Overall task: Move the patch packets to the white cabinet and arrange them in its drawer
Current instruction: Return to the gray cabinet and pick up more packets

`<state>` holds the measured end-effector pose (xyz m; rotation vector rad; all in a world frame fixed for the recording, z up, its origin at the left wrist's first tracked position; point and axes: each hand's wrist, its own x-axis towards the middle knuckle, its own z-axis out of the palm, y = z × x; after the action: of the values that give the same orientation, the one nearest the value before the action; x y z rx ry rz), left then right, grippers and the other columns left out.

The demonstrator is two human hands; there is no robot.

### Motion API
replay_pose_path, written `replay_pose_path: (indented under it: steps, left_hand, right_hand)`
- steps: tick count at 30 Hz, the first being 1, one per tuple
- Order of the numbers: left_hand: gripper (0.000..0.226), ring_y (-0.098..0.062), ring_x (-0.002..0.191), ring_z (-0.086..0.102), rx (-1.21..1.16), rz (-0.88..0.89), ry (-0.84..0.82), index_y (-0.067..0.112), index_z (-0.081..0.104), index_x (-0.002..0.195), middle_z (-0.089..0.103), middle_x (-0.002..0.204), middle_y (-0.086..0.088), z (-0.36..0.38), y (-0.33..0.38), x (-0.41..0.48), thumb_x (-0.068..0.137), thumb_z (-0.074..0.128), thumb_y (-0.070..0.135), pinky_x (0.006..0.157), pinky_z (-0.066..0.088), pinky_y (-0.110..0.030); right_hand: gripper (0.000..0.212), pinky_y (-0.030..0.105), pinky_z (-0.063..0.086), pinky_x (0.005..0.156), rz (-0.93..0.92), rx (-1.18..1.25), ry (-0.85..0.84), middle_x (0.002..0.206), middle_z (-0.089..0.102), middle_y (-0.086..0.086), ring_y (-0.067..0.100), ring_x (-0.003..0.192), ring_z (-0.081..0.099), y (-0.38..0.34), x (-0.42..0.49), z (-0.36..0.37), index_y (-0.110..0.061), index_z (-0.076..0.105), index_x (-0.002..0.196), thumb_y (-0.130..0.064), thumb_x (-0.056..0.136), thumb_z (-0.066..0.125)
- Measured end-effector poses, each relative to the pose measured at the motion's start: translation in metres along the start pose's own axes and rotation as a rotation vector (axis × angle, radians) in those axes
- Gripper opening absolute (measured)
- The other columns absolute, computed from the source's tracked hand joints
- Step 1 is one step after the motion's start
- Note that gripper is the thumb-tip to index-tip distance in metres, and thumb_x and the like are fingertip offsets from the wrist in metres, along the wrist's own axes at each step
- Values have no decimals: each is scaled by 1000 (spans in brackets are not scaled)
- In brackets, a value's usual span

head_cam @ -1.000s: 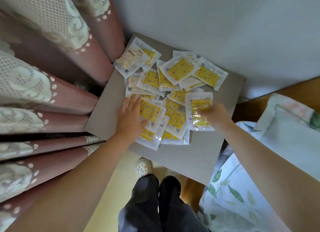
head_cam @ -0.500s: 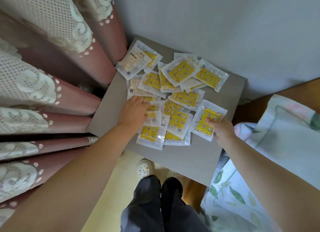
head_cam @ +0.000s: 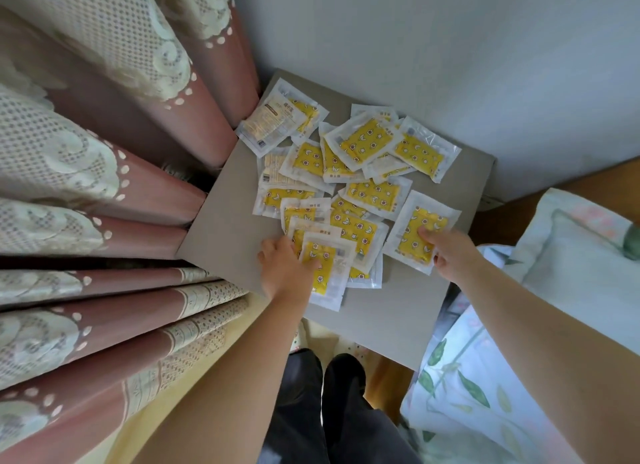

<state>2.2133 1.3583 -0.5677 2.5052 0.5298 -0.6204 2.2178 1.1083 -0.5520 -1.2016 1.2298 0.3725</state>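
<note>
The patch packets [head_cam: 360,172] lie scattered and overlapping across the grey bench [head_cam: 225,228], from its far left corner to its right edge. They are clear sachets with yellow, star-printed patches inside, a few turned to show a pale printed back. The left hand [head_cam: 285,273] grips the nearest packet [head_cam: 327,273] at the near side of the heap, thumb pressed on its top face and the other fingers hidden. That packet lies over two or three others fanned beneath it. The right hand [head_cam: 450,255] pinches the right-side packet [head_cam: 420,231] by its near corner, thumb on top and fingers curled under the edge. This one sits just apart from the heap, close to the bench's right edge – whether it is lifted off the surface I cannot tell.

Pink curtains [head_cam: 104,158] with cream lace hang in folds hard against the bench's left edge and far left corner. A pale wall [head_cam: 415,30] backs the far edge. A bed [head_cam: 571,290] with leaf-print bedding crowds the right edge and near right corner. Dark-trousered legs [head_cam: 329,411] stand at the near edge, patterned slippers [head_cam: 298,339] partly hidden by the bench top
</note>
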Motion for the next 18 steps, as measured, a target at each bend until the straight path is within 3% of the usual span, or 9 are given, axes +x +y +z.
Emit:
replay_pose_path:
  steps: [2,4,7,8,10,12,14,18]
  left_hand:
    - [64,-24,112,42,11,9,-2,17,45,122,41,127,-5,0,1,-1,72,79,39,72,41,-35]
    - [71,-24,114,43,27,32,-18,18,41,129,40,130,-6,-2,0,2,73,79,39,78,43,-36]
    - [71,-24,111,47,27,79,-32,19,43,127,43,127,-5,-5,-5,9,71,81,38,85,44,-36]
    - [69,-23,109,49,17,90,-39,19,45,125,43,126,-5,-7,-6,11,70,82,37,86,45,-36]
    - [64,-23,104,52,-3,105,-62,19,47,121,44,124,-4,-10,-9,15,69,82,33,85,47,-36]
    - [59,-23,102,54,-27,99,-79,18,49,118,46,122,-4,-12,-9,18,70,81,29,84,47,-36]
    - [54,-23,101,55,-50,71,-82,17,51,112,52,117,-3,-12,-11,20,69,81,28,84,47,-37]
    - [60,-24,101,55,-48,45,-50,16,47,112,55,112,-2,-10,-11,19,66,82,31,83,49,-40]
  right_hand:
    - [12,46,51,89,-96,-44,0,108,67,9,27,99,65,-1,-8,8,-12,63,96,-6,85,67]
    - [8,48,53,89,-225,-219,-23,98,70,8,28,93,67,-3,-16,18,-16,67,88,-12,83,71]
    - [7,21,54,64,-494,-646,-167,82,65,7,15,71,63,-9,-32,48,-6,66,85,-12,84,68]
    - [13,20,47,55,-579,-820,-202,77,59,6,12,64,57,-11,-35,59,-5,62,78,-15,82,69]
    - [34,27,41,59,-740,-1237,-209,78,46,6,18,71,49,-9,-33,78,-8,46,63,-24,80,71]
    - [24,32,45,79,-808,-1548,-175,99,49,9,26,99,48,-2,-26,90,-10,54,74,-29,82,68]
    - [29,37,45,93,-805,-1692,-114,122,46,9,28,118,42,9,-23,97,-11,60,107,-29,85,66]
    - [49,35,41,92,-862,-1700,66,126,49,8,26,120,45,26,-24,101,-12,44,126,-25,85,67]
